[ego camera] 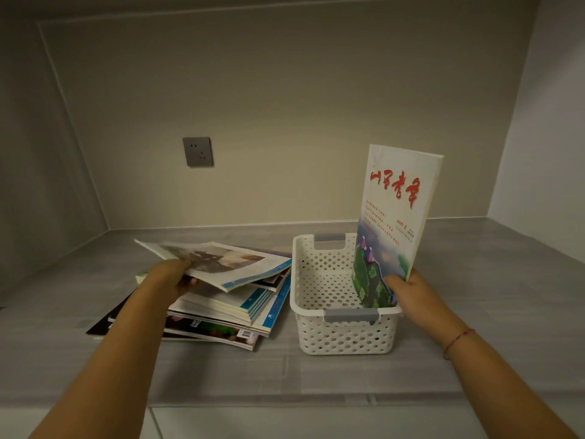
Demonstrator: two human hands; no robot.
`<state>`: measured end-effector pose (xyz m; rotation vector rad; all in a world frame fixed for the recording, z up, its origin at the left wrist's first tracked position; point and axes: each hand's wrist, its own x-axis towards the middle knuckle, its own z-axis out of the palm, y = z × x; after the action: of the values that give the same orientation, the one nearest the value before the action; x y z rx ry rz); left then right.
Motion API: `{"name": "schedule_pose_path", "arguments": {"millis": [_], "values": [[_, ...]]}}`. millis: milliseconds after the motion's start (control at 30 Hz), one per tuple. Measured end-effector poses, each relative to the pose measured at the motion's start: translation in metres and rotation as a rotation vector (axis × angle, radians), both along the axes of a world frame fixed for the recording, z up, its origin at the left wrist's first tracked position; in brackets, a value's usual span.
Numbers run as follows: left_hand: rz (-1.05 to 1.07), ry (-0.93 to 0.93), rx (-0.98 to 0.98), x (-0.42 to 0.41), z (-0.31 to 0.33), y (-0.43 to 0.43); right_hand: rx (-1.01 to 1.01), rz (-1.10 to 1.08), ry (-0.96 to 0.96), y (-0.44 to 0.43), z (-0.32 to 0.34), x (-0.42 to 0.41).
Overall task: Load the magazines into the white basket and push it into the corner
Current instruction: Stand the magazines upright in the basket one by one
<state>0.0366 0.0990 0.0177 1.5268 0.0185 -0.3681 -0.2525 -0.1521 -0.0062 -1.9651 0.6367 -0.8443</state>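
A white perforated basket [316, 339] with grey handles stands on the grey counter, right of centre. A white magazine with red lettering [395, 210] stands upright inside the basket against its right wall, and my right hand [411, 291] grips its lower edge. Left of the basket lies a messy stack of magazines [228, 315]. My left hand [169, 278] holds the top magazine [221, 261] by its left edge, lifted and tilted a little above the stack.
The grey counter [316, 375] runs back to a beige wall with a grey power socket [198, 151]. Side walls close the space at left and right, forming back corners. A dark magazine [104, 321] pokes out from under the stack at left.
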Motion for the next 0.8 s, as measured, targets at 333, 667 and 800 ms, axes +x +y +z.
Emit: {"name": "schedule_pose_path", "arguments": {"millis": [333,667,800], "values": [[0.212,-0.988,-0.013,-0.116,0.084,-0.058,0.023,0.058,-0.02,-0.005,-0.005,0.003],[-0.085,-1.029,0.244,-0.195,0.035,-0.126,0.082,0.131,-0.018,-0.01,-0.01,0.004],[-0.225,-1.093,0.269,-0.207,0.02,-0.134,0.071,0.233,-0.073,-0.003,-0.003,0.0]]}}
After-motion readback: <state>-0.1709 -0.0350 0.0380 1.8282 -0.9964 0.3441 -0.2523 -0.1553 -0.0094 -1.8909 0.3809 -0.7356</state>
